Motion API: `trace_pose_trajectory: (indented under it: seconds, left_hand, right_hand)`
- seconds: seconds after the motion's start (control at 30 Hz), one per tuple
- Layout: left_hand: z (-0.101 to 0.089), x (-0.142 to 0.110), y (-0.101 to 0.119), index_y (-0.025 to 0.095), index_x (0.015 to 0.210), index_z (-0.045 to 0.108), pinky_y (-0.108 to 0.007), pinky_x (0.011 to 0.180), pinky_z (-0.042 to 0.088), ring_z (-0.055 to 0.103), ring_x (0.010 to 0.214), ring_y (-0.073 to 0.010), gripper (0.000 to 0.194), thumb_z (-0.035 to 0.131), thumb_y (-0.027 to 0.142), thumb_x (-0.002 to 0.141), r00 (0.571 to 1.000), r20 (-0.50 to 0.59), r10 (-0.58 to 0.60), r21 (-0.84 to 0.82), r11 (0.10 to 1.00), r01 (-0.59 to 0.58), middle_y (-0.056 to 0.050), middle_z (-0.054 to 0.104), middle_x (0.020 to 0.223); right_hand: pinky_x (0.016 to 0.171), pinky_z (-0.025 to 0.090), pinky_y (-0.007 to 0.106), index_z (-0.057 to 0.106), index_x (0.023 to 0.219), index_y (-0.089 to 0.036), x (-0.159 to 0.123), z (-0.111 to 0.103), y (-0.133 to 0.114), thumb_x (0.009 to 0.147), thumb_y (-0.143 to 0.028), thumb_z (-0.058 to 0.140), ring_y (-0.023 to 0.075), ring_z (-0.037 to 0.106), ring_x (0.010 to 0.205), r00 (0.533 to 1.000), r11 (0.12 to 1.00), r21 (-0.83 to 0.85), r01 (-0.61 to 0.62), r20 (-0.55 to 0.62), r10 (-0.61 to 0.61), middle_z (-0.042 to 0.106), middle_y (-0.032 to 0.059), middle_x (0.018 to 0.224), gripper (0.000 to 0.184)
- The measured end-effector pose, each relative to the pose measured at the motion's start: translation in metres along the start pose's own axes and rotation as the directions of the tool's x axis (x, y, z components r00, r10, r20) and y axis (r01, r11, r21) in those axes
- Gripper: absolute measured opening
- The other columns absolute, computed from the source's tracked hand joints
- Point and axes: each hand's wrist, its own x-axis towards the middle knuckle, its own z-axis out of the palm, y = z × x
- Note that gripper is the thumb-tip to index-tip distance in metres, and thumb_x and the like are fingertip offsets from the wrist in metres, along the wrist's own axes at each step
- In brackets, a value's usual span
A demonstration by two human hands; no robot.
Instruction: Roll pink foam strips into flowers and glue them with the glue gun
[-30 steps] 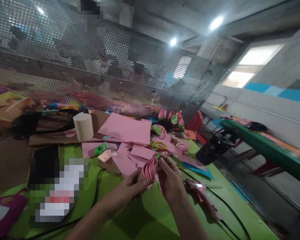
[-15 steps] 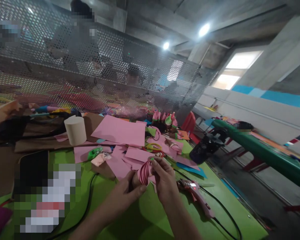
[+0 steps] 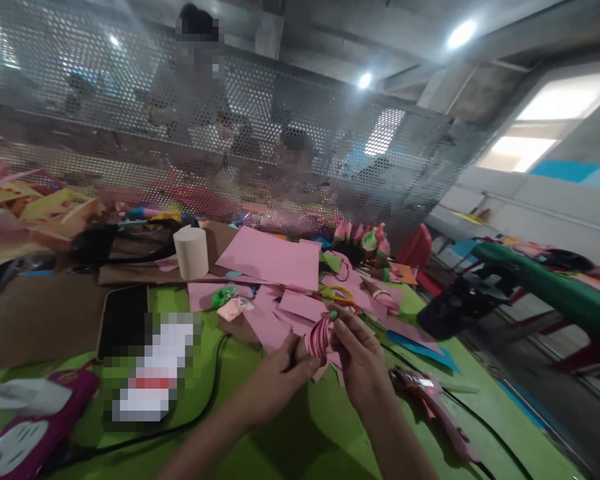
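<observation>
A small craft ice cream cone (image 3: 317,338) has a swirl of pink and dark red stripes and a small green tip. My left hand (image 3: 284,375) is closed around its brown base. At the swirl's upper right, my right hand (image 3: 361,357) pinches near the green tip. Which strip its fingers press is hidden. To the right of my right hand, a pink hot glue gun (image 3: 443,407) lies on the green table (image 3: 290,443). Pink foam sheets (image 3: 273,257) and cut pieces spread out behind my hands.
Similar finished cones (image 3: 370,240) stand at the back right. A cream roll (image 3: 192,253), a black phone (image 3: 123,320) and a purple case (image 3: 45,417) are on the left. Black cables cross the table. Beyond a perforated metal screen (image 3: 260,113) are people.
The view has swung left, so the table and its things appear further right, and more of the purple case shows. Both hands stay on the cone, with only slight finger movement.
</observation>
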Motion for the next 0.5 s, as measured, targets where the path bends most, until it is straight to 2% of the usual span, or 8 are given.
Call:
trace_pose_trajectory:
  seconds: [0.07,0.1,0.13,0.2,0.27,0.37,0.43,0.5]
  left_hand:
    - [-0.003,0.003,0.0,0.017,0.116,0.056,-0.033,0.096,0.04,0.055,0.111,-0.0239,0.039,0.051,0.046,0.09,0.995,-0.094,0.031,0.034,0.999,-0.028,-0.007,0.064,0.117]
    - [-0.005,0.005,-0.001,0.017,0.11,0.058,-0.033,0.094,0.041,0.056,0.107,-0.0239,0.037,0.05,0.047,0.09,0.985,-0.164,0.046,0.106,0.994,-0.029,-0.008,0.064,0.113]
    - [-0.008,0.008,-0.003,0.016,0.103,0.06,-0.033,0.09,0.042,0.057,0.102,-0.0241,0.036,0.049,0.048,0.09,0.97,-0.237,0.062,0.209,0.978,-0.011,-0.009,0.064,0.107]
    - [-0.016,0.012,-0.008,0.016,0.091,0.061,-0.032,0.082,0.043,0.058,0.094,-0.0237,0.035,0.045,0.048,0.092,0.94,-0.326,0.1,0.453,0.889,0.063,-0.009,0.064,0.099]
    - [-0.023,0.015,-0.013,0.016,0.093,0.061,-0.031,0.077,0.042,0.059,0.091,-0.0237,0.029,0.043,0.039,0.094,0.933,-0.341,0.112,0.623,0.77,0.135,-0.01,0.065,0.097]
    - [-0.029,0.015,-0.017,0.016,0.1,0.064,-0.033,0.077,0.042,0.061,0.089,-0.0256,0.021,0.049,0.025,0.09,0.938,-0.33,0.101,0.727,0.662,0.184,-0.012,0.067,0.096]
    - [-0.03,0.012,-0.014,0.015,0.094,0.067,-0.038,0.086,0.039,0.059,0.096,-0.029,0.02,0.052,0.028,0.088,0.935,-0.334,0.118,0.763,0.617,0.195,-0.014,0.066,0.097]
    - [-0.034,0.011,-0.009,0.017,0.091,0.068,-0.043,0.093,0.036,0.054,0.105,-0.0316,0.026,0.05,0.035,0.09,0.922,-0.341,0.185,0.824,0.531,0.198,-0.014,0.064,0.103]
  right_hand:
    - [0.056,0.038,0.025,0.073,0.105,-0.025,0.001,0.0,-0.001,0.073,-0.038,0.079,0.0119,0.047,0.062,0.999,0.999,-0.045,0.007,0.031,-0.006,0.067,0.0018,0.09,0.035]
    - [0.056,0.037,0.025,0.073,0.106,-0.025,0.001,-0.001,-0.001,0.074,-0.04,0.077,0.012,0.045,0.062,0.999,0.998,-0.067,0.009,0.042,-0.007,0.067,0.0023,0.092,0.035]
    - [0.057,0.036,0.025,0.074,0.105,-0.024,0.001,-0.001,0.0,0.075,-0.041,0.076,0.0123,0.044,0.063,0.999,0.996,-0.087,0.011,0.048,-0.006,0.067,0.0025,0.091,0.034]
    - [0.056,0.034,0.026,0.074,0.102,-0.023,0.001,-0.001,0.003,0.076,-0.043,0.075,0.0132,0.042,0.063,0.998,0.993,-0.118,0.009,0.055,-0.002,0.064,0.0016,0.081,0.033]
    - [0.056,0.032,0.026,0.074,0.101,-0.022,0.001,0.0,0.006,0.078,-0.044,0.074,0.014,0.04,0.062,0.997,0.989,-0.146,0.008,0.074,0.003,0.058,-0.0002,0.07,0.031]
    - [0.056,0.032,0.026,0.074,0.103,-0.022,0.0,0.002,0.01,0.081,-0.044,0.071,0.0145,0.04,0.063,0.992,0.981,-0.195,0.019,0.124,0.005,0.057,0.0003,0.07,0.031]
    - [0.057,0.033,0.026,0.073,0.105,-0.022,-0.001,0.003,0.012,0.082,-0.045,0.07,0.0145,0.041,0.064,0.989,0.976,-0.216,0.021,0.149,0.012,0.061,0.0022,0.078,0.032]
    - [0.057,0.034,0.026,0.073,0.104,-0.022,-0.002,0.003,0.011,0.081,-0.045,0.07,0.0143,0.041,0.065,0.986,0.974,-0.227,0.011,0.164,0.027,0.063,0.0032,0.085,0.033]
